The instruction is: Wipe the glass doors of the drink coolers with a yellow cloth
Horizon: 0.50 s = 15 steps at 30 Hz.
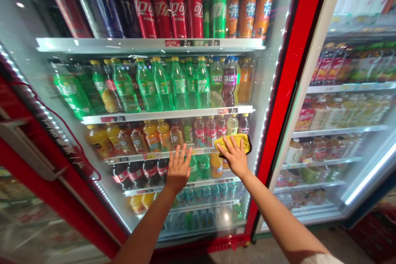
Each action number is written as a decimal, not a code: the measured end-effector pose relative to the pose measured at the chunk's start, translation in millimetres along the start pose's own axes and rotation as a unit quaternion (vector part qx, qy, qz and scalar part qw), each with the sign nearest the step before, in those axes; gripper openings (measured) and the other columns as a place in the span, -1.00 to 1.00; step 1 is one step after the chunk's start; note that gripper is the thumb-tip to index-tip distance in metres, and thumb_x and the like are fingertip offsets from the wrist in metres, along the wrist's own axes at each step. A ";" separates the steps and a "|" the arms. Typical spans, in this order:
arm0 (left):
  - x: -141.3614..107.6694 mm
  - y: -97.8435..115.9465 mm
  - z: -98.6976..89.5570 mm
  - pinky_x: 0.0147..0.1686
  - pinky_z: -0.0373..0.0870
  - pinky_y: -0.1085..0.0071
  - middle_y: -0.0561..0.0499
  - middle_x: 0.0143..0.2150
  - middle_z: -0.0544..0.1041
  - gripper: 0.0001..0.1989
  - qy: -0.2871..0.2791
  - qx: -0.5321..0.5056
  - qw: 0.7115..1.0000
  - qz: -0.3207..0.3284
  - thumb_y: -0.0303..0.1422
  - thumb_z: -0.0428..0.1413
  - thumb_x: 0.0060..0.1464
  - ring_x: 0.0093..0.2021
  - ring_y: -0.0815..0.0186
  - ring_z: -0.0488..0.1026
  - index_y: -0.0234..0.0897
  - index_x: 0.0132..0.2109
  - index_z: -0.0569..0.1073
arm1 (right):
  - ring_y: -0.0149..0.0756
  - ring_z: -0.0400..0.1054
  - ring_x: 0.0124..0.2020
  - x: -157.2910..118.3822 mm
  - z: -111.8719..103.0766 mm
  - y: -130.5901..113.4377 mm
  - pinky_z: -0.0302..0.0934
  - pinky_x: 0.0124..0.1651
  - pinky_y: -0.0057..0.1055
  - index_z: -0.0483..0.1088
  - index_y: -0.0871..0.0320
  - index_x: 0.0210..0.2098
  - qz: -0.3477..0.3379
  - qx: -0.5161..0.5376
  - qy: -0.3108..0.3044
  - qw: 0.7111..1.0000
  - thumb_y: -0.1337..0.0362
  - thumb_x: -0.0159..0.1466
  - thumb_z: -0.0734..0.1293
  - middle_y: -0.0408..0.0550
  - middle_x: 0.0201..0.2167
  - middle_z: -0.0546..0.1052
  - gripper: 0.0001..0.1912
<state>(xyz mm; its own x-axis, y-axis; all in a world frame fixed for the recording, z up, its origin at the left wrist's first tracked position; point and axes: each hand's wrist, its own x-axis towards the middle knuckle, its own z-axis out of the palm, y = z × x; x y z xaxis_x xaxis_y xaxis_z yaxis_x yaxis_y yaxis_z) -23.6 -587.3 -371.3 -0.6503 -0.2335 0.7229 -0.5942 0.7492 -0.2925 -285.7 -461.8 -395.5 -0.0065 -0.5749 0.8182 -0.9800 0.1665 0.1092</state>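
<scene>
A yellow cloth (244,144) with a dark edge lies under my right hand (232,154), which holds it against the glass door (148,51) of a drinks fridge. The fingers of that hand are spread over the cloth. Left of it, my left hand (179,169) is open and empty, fingers apart and palm toward the glass; whether it touches the pane I cannot tell. Behind the hands are juice bottles (151,136) and cola bottles (136,175) on the lower shelves. Green soda bottles (177,84) and red cola cans (177,14) fill shelves higher up.
A red door frame (286,74) runs down the right side of the glass. Beyond it stands another fridge with bottles on its shelves (337,132). At the left are a metal handle (31,148) and a thin red cord (66,130). Floor (278,251) shows at the bottom.
</scene>
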 end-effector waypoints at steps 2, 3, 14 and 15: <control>-2.5 -4.7 0.9 0.48 -0.20 -0.06 -0.14 0.54 -0.16 -0.06 0.001 -0.001 1.000 0.002 -0.27 0.19 0.15 0.52 -0.08 -0.15 -0.18 0.51 -0.15 | 0.03 -0.28 0.53 16.9 6.2 -29.4 -0.40 0.43 0.35 0.14 -0.23 0.40 0.054 0.003 0.022 0.998 0.35 0.39 0.28 -0.06 0.49 0.10 -0.35; -3.7 -7.5 1.0 0.48 -0.20 -0.06 -0.14 0.54 -0.16 -0.07 0.002 -0.001 1.000 0.004 -0.27 0.19 0.15 0.52 -0.08 -0.15 -0.18 0.51 -0.14 | 0.07 -0.31 0.54 20.5 10.7 -43.6 -0.42 0.42 0.38 0.14 -0.21 0.40 0.064 0.005 0.024 0.998 0.32 0.38 0.31 -0.03 0.49 0.09 -0.35; -26.2 -62.5 -9.4 0.48 -0.19 -0.10 -0.08 0.54 -0.22 -0.07 0.018 -0.004 1.000 -0.015 -0.28 0.17 0.14 0.52 -0.07 -0.18 -0.12 0.51 -0.16 | -0.05 -0.23 0.53 15.2 10.0 -47.3 -0.35 0.45 0.28 0.13 -0.25 0.40 0.013 0.005 0.000 1.000 0.45 0.36 0.25 -0.11 0.49 0.09 -0.29; -28.3 -67.5 -9.0 0.48 -0.18 -0.12 -0.08 0.55 -0.22 -0.07 0.022 -0.002 1.000 -0.018 -0.30 0.17 0.15 0.52 -0.08 -0.19 -0.10 0.51 -0.17 | 0.02 -0.29 0.54 26.7 12.4 -61.3 -0.36 0.43 0.36 0.11 -0.24 0.41 0.048 0.006 0.014 0.999 0.44 0.35 0.26 -0.08 0.51 0.03 -0.28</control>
<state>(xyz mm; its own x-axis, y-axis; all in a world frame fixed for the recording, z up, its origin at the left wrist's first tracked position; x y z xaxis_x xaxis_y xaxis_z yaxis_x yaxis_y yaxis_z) 39.2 -625.6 -366.4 -0.6069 -0.2341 0.7595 -0.6159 0.7425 -0.2634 -228.3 -497.3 -387.4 -0.0957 -0.5341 0.8400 -0.9774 0.2103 0.0224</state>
